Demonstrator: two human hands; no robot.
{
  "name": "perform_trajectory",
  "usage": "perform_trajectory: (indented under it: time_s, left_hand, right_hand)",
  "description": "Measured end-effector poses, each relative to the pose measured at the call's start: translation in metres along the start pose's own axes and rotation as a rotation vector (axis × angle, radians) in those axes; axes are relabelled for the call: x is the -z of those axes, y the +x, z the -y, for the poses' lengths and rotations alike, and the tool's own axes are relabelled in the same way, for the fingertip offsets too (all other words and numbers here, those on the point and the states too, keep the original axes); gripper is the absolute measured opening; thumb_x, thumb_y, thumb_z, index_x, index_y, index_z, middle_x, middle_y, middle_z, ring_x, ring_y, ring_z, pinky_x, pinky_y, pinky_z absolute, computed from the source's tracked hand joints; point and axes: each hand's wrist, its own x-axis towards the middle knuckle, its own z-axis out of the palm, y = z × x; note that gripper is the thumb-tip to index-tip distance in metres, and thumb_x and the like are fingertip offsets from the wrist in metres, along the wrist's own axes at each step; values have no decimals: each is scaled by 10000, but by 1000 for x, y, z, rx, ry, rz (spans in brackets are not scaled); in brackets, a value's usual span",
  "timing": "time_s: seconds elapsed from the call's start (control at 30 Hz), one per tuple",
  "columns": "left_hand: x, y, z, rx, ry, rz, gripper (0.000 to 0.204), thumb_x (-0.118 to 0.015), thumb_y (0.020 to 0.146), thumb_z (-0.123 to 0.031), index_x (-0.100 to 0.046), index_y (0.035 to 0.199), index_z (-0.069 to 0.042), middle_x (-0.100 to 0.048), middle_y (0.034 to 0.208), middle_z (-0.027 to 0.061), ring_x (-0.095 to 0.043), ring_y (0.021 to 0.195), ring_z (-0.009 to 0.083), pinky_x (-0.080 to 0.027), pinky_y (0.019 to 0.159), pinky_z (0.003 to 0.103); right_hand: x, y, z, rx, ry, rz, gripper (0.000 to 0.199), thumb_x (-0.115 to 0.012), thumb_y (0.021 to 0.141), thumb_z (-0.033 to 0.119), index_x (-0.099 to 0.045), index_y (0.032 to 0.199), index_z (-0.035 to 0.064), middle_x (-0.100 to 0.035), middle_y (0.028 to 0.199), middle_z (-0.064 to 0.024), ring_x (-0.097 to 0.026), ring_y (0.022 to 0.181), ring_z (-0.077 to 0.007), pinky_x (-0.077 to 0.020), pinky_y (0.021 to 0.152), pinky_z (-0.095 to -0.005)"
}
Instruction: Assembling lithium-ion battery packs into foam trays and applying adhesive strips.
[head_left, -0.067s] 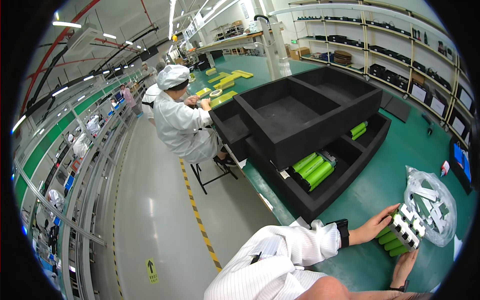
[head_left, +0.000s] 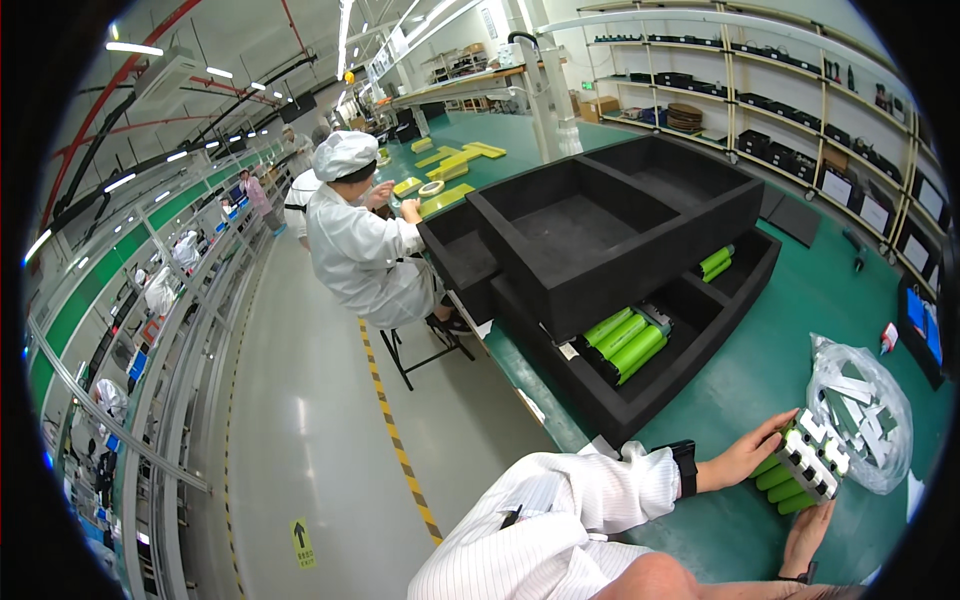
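Note:
A battery pack (head_left: 812,462) of green cylindrical cells, its top face covered with white and metallic strips and dark spots, is held tilted over the green table at the lower right. My left hand (head_left: 745,455), in a striped white sleeve with a black band at the wrist, grips its upper left side. From below, my right hand (head_left: 808,535) supports the pack's near side; its fingers are partly hidden behind the cells. Right beside the pack lies a clear plastic bag (head_left: 870,415) with several white strips in it.
Two stacked black foam trays (head_left: 600,275) stand ahead on the green table (head_left: 720,385); the lower one contains green battery packs (head_left: 625,340). A white-capped co-worker (head_left: 355,230) sits at the table's left edge near yellow-green pieces. Shelves (head_left: 780,95) line the far right.
My hands and the battery pack stay nearly still. The co-worker's farther hand has shifted slightly.

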Motion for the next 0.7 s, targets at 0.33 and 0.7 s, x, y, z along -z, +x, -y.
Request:
perform_trajectory:
  time_s: [0.33,0.7]
  left_hand:
    - [-2,-3,4,-24,-57,-27,481,-338,1047,-252,-265,1475,-45,-340,1488,80,-306,1370,173,-240,1130,304]
    - [-4,-7,9,-37,73,-111,444,-341,1045,-228,-316,1439,-23,-408,1427,95,-368,1324,171,-275,1109,302]
  right_hand:
    - [1,-6,-4,-36,110,24,409,-446,1021,243,-408,1396,83,-484,1375,-40,-462,1219,-165,-364,1013,-319]
    - [-3,-7,-3,-11,84,-59,408,-489,1006,233,-430,1373,67,-508,1332,-40,-490,1163,-146,-389,963,-294]
